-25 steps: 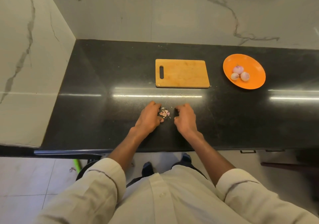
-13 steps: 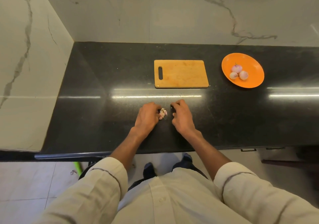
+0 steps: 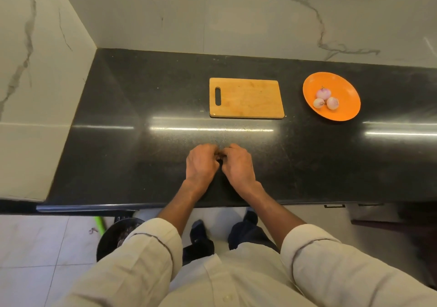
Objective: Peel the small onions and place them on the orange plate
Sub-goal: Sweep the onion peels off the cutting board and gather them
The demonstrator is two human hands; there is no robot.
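Observation:
Three peeled small onions (image 3: 325, 99) lie together on the orange plate (image 3: 343, 79) at the back right of the black counter (image 3: 142, 117). Near the counter's front edge, my left hand (image 3: 201, 164) and my right hand (image 3: 237, 164) meet fingertip to fingertip. Their fingers curl inward around a small pile of onion peels. The pile is almost wholly hidden between them.
A wooden cutting board (image 3: 246, 98) with a handle slot lies bare behind my hands, left of the plate. Marble walls close the counter at the back and left. A black bin (image 3: 113, 238) stands on the floor below the counter edge.
Both hands have drawn together over the peel pile, which showed between them before and is now covered. The plate, onions and board have not moved.

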